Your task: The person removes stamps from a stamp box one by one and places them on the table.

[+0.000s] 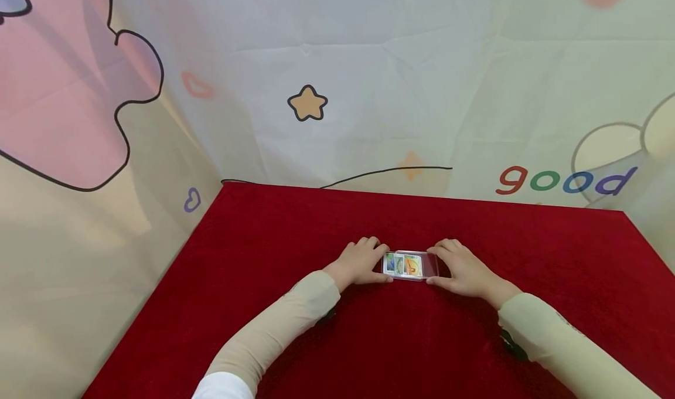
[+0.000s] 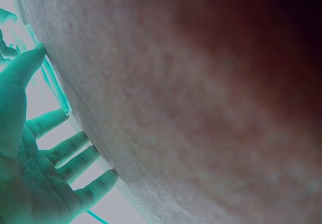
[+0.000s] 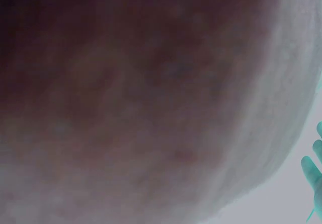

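A small clear plastic case lies flat on the red cloth, with its edges stepped as if two parts overlap. Colourful picture cards show in its left and middle portion; the right end looks see-through onto the red. My left hand pinches the left end between thumb at the near edge and fingers at the far edge. From the other side my right hand grips the right end in the same manner. In the left wrist view the left hand has its thumb and index finger at the case, other fingers spread.
Red cloth covers the table. Behind it hangs a pale printed backdrop with a star and the word "good". Light sleeves cover both forearms. Blurred close surfaces fill most of both wrist views.
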`<move>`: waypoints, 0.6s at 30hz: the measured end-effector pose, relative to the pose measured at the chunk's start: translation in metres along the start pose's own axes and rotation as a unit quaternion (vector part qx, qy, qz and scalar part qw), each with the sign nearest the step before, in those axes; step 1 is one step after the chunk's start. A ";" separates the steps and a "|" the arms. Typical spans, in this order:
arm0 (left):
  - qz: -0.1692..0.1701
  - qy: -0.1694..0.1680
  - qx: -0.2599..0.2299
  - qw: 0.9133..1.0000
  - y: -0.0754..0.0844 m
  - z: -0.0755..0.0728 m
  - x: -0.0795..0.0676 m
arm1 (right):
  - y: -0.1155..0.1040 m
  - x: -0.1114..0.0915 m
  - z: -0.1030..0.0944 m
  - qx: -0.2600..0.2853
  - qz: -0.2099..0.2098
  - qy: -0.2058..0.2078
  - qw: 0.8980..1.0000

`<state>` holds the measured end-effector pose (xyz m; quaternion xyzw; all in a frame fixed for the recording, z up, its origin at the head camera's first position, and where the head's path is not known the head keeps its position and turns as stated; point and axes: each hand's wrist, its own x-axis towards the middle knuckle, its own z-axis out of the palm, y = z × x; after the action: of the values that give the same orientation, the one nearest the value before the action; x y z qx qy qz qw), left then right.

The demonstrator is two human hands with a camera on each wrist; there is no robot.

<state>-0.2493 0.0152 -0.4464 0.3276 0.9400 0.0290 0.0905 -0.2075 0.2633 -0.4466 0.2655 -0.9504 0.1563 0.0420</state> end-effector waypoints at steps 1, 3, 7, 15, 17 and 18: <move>-0.001 -0.001 0.000 1.000 0.000 0.000 0.000 | 0.001 -0.001 0.000 -0.002 0.000 0.000 1.000; -0.002 -0.001 -0.002 1.000 0.000 0.000 0.000 | 0.003 -0.003 -0.001 -0.004 0.000 0.001 1.000; -0.003 -0.001 -0.008 1.000 0.000 0.000 -0.001 | 0.008 -0.008 -0.002 -0.002 0.001 0.005 1.000; -0.005 -0.003 -0.009 1.000 0.002 -0.003 -0.003 | 0.015 -0.015 -0.005 0.001 0.008 0.010 1.000; -0.004 -0.002 -0.009 1.000 0.002 -0.004 -0.004 | 0.016 -0.018 -0.007 0.000 0.008 0.012 1.000; -0.003 -0.002 -0.008 1.000 0.002 -0.004 -0.003 | 0.016 -0.019 -0.007 0.000 0.008 0.014 1.000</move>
<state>-0.2459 0.0149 -0.4417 0.3240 0.9406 0.0356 0.0954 -0.1998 0.2881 -0.4471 0.2561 -0.9518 0.1599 0.0540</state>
